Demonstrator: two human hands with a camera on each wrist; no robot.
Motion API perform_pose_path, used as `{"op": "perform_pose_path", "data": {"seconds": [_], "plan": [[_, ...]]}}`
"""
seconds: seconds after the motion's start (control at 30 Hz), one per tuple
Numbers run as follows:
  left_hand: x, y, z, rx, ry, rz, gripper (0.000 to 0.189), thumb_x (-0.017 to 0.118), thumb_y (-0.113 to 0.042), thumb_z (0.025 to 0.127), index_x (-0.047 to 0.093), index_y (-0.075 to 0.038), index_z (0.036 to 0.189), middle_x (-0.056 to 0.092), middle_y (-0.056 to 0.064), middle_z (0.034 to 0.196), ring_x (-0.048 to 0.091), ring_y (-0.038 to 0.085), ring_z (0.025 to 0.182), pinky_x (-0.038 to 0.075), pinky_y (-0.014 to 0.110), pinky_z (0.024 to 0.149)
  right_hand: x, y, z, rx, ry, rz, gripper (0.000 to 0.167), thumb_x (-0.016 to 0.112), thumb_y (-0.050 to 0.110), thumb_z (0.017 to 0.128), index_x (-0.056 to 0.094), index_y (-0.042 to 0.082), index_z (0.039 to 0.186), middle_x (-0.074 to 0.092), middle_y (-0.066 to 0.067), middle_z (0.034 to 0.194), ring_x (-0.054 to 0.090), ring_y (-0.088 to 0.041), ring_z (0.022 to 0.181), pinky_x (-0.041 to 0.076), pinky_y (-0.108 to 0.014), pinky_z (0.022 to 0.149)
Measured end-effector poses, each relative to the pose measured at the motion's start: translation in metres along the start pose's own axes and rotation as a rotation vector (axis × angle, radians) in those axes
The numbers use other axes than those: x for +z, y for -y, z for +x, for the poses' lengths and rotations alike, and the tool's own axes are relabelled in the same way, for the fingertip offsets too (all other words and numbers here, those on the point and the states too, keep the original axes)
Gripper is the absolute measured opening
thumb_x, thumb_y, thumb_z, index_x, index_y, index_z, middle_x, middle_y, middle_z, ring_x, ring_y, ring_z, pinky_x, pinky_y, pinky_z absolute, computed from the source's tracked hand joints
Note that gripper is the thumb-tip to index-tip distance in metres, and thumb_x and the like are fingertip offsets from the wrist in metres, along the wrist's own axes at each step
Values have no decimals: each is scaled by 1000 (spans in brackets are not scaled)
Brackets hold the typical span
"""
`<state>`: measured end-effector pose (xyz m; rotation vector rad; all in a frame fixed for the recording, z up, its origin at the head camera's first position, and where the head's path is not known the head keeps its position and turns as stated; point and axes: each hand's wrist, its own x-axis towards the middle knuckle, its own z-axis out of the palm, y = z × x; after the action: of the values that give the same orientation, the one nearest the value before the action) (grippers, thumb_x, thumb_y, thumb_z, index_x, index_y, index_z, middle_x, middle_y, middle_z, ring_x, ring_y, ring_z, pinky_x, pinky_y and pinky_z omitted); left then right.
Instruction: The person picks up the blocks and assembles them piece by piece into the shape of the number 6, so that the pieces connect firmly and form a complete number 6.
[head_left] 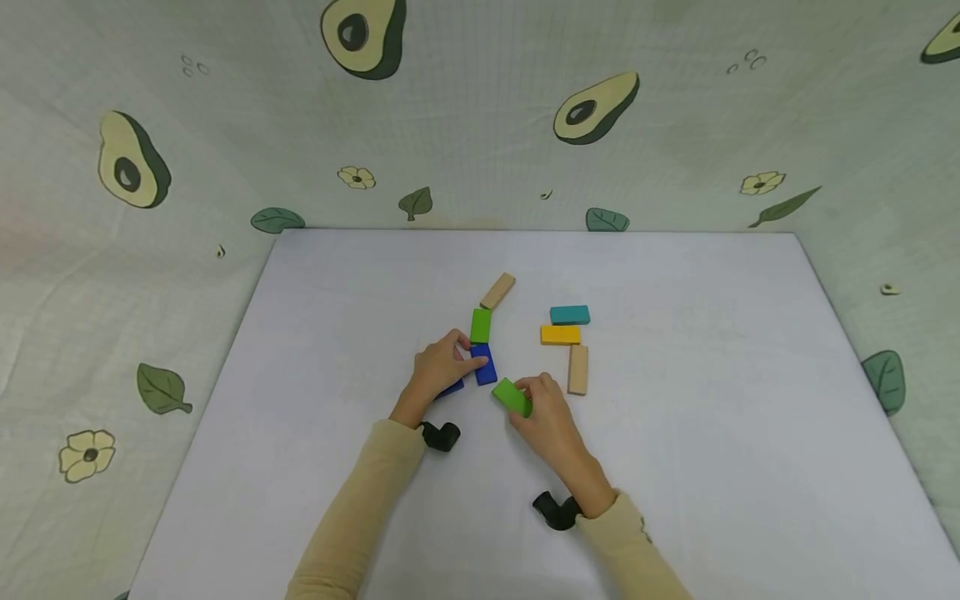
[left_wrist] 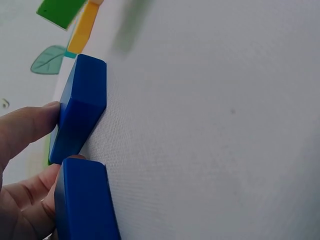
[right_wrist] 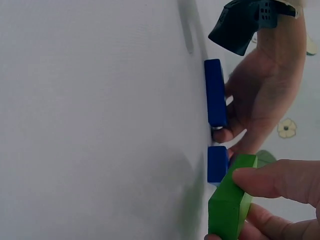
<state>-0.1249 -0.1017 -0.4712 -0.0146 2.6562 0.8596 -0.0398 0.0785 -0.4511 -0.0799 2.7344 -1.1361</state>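
A blue block (head_left: 483, 364) lies on the white table, its far end against a green block (head_left: 481, 326). My left hand (head_left: 441, 367) pinches that blue block between thumb and fingers, the thumb (left_wrist: 35, 125) on its side in the left wrist view. Partly hidden under this hand lies a second blue block (left_wrist: 87, 205), close behind the fingers. My right hand (head_left: 550, 418) grips another green block (head_left: 512, 397) between thumb and fingers, tilted just off the near end of the blue one. In the right wrist view the held green block (right_wrist: 233, 200) overlaps the pinched blue block (right_wrist: 217, 165).
A wooden block (head_left: 498, 291) meets the far end of the green block at a slant. To the right lie a teal block (head_left: 570, 315), a yellow block (head_left: 560, 335) and a wooden block (head_left: 577, 370), close together. Patterned cloth (head_left: 480, 117) rises behind the white table (head_left: 712, 375).
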Motion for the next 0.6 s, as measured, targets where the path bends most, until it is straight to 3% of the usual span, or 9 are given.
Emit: {"op": "perform_pose_path", "data": {"seconds": [0.6], "plan": [[0,1,1,11,16,-1,43,66,-48,82,54,-15,106,61,4,82,54,19,74,32,37,76,11,-6,8,-18,28,6,36,74,6,75,59,-2,107,51,-11,93,48,-21,86,44,-31,73]]}}
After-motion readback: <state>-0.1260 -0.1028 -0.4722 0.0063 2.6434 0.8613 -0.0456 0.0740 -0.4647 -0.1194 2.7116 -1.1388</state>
